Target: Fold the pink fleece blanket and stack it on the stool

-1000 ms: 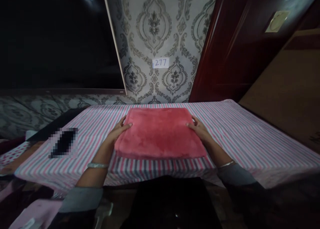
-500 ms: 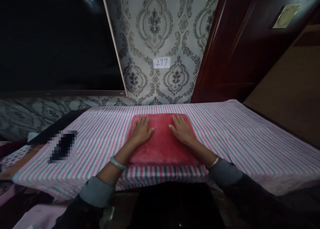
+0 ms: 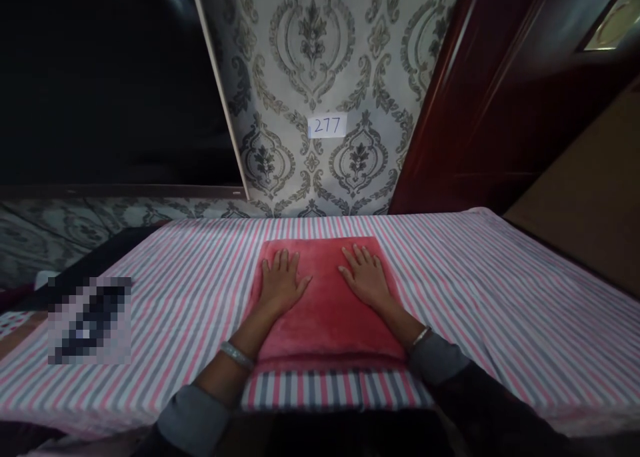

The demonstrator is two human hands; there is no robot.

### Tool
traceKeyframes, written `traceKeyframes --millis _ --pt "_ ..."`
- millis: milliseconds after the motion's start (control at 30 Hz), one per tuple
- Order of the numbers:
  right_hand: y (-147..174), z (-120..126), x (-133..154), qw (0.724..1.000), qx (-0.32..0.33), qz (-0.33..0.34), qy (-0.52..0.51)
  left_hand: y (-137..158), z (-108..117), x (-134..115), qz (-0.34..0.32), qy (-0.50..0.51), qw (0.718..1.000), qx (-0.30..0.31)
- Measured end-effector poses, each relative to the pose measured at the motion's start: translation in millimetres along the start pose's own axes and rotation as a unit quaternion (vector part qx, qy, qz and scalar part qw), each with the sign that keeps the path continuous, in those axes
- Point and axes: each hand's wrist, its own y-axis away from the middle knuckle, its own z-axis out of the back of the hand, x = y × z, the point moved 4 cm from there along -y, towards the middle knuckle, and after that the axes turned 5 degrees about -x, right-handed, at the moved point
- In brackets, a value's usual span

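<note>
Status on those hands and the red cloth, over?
Left hand and right hand open, flat on red cloth. Red cloth lying on striped tablecloth. Pixelated dark item off left, not in the way.

A label (image 3: 327, 125) reading 277 is on the patterned wallpaper (image 3: 320, 64).

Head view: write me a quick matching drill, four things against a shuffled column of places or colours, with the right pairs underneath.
1. Left hand
2. Right hand
3. Plush cloth
4. Card marked 277

A. Red, on the striped cover
B. Palm down on the cloth's right part
C. On the patterned wall
D. Palm down on the cloth's left part

Pairs: 1-D, 2-B, 3-A, 4-C
</note>
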Motion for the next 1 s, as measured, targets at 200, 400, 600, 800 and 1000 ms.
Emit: traceKeyframes --millis 200,400,600,800,1000 --pt "5 10 2 1.000 0.010 -0.002 0.005 0 3 -4 0.002 0.002 1.000 0.011" --pt "12 12 0 1.000 0.009 0.001 0.026 4 6 -8 0.008 0.020 1.000 0.009" --pt "5 16 1 0.999 0.037 -0.006 0.018 0 11 -7 0.010 0.025 0.999 0.019" --pt "29 53 -1 0.984 0.112 0.066 -0.122 12 44 -6 -0.030 0.107 0.991 0.073" --pt "129 86 -8 0.967 0.098 0.211 -0.103 95 67 -33 -0.221 0.137 0.964 0.063"
